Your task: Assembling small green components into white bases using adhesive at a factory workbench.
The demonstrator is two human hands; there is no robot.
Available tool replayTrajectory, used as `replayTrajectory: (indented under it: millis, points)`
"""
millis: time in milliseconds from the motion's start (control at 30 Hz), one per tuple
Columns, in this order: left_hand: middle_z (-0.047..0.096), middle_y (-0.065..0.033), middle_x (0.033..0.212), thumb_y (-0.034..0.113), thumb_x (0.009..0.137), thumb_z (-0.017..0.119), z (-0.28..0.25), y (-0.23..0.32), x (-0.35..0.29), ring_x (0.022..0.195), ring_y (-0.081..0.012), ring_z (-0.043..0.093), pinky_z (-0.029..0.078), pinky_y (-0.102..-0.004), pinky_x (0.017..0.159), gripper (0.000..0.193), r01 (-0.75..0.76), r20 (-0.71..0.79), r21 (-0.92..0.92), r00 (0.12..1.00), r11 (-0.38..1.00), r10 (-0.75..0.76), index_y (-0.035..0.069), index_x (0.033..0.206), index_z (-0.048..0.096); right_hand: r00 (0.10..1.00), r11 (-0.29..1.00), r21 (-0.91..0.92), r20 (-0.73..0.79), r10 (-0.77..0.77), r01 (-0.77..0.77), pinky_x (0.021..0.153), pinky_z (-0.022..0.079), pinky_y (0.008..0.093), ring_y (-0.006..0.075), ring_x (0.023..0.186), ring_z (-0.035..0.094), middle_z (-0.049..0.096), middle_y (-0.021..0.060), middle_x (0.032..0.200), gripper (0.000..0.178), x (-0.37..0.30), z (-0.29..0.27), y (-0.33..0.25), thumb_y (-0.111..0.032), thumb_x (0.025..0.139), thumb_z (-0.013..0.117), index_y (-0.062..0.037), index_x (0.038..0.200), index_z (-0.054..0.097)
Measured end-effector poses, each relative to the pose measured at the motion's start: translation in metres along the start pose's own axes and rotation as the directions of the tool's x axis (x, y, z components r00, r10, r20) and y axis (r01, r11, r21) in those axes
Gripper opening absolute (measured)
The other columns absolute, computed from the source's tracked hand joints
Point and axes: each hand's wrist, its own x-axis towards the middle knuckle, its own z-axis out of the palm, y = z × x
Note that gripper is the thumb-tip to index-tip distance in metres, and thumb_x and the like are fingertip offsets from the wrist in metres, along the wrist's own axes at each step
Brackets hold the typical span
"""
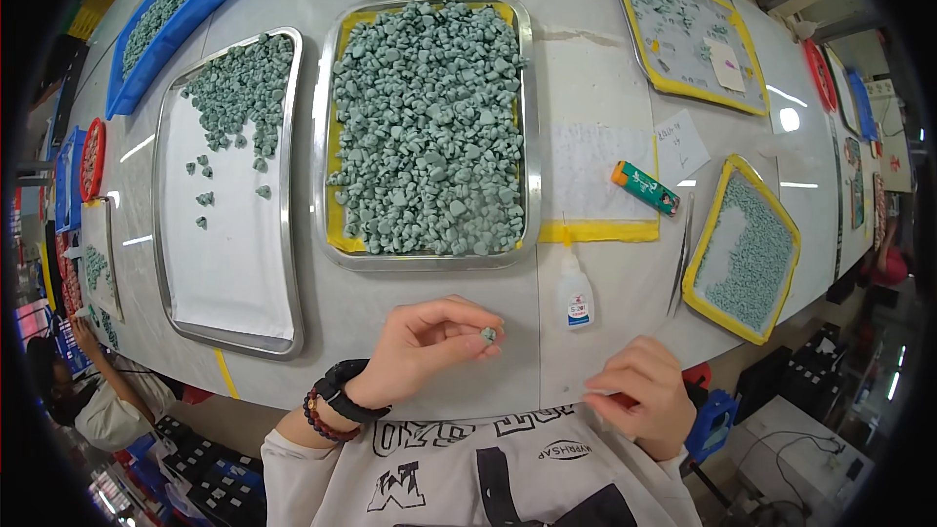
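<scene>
The left hand (434, 342) pinches a small, irregular, matte green piece (488, 335) between thumb and fingertips, on the wearer's side of the steel tray (532, 137); its long axis is indiscernible. Right hand (644, 390): fingers curled, contents cannot be told. Smooth grey bench (488, 288) separates left hand from the rounded tray rim.

Grey-green is shared by the small piece (488, 335) and the heaped pieces (429, 127). The tube (648, 189) is coloured green, its cap (619, 173) orange; the bottle (572, 283) white, the bin (198, 16) blue. Pale grey is shown by the table (342, 304). The off-white shirt (332, 488) is patterned with black lettering.
</scene>
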Motion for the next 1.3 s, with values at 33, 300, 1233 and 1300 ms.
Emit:
replayTrajectory:
  millis: [33,300,1233,1300]
  points:
    - [0.062,-0.0125,0.104,-0.002,0.087,0.058,0.001,-0.001,0.000,0.088,-0.0183,0.064,0.053,-0.0305,0.081,0.018,0.004,0.005,0.000,1.000,1.000,-0.004,-0.003,0.105,0.062,1.000,1.000,-0.002,-0.002,0.006,-0.006,0.057,0.041,0.0312,0.0199,0.064,0.053,0.057,0.0027,0.075,0.016,-0.007,0.004,0.000,-0.004,0.064,0.075,-0.0073,0.077,0.065]
    - [0.060,-0.0134,0.105,-0.003,0.088,0.056,0.004,-0.005,0.001,0.090,-0.0180,0.063,0.052,-0.0296,0.079,0.017,0.000,0.058,0.018,0.998,1.000,-0.001,-0.003,0.104,0.062,0.999,0.992,-0.127,0.051,0.017,-0.010,0.060,0.042,0.0319,0.0197,0.067,0.054,0.057,0.0013,0.075,0.015,-0.023,0.035,0.010,-0.004,0.063,0.072,-0.0080,0.077,0.065]
    - [0.064,-0.0108,0.106,-0.009,0.078,0.064,0.011,-0.014,-0.005,0.102,-0.0193,0.058,0.044,-0.0333,0.094,0.032,-0.306,0.212,0.357,0.947,0.883,0.243,0.001,0.109,0.066,0.974,0.883,0.443,-0.082,0.210,-0.153,0.061,0.047,0.0262,0.0174,0.068,0.059,0.061,0.0067,0.077,0.017,0.035,0.052,-0.020,0.006,0.066,0.070,-0.0020,0.080,0.065]
    - [0.064,-0.0105,0.106,-0.008,0.078,0.065,0.010,-0.016,-0.005,0.101,-0.0197,0.059,0.044,-0.0338,0.094,0.032,-0.313,0.209,0.376,0.946,0.872,0.249,0.002,0.108,0.067,0.984,0.940,0.336,-0.139,0.114,-0.061,0.059,0.046,0.0274,0.0185,0.066,0.058,0.060,0.0058,0.077,0.018,0.035,0.054,-0.018,0.005,0.065,0.071,-0.0029,0.079,0.065]
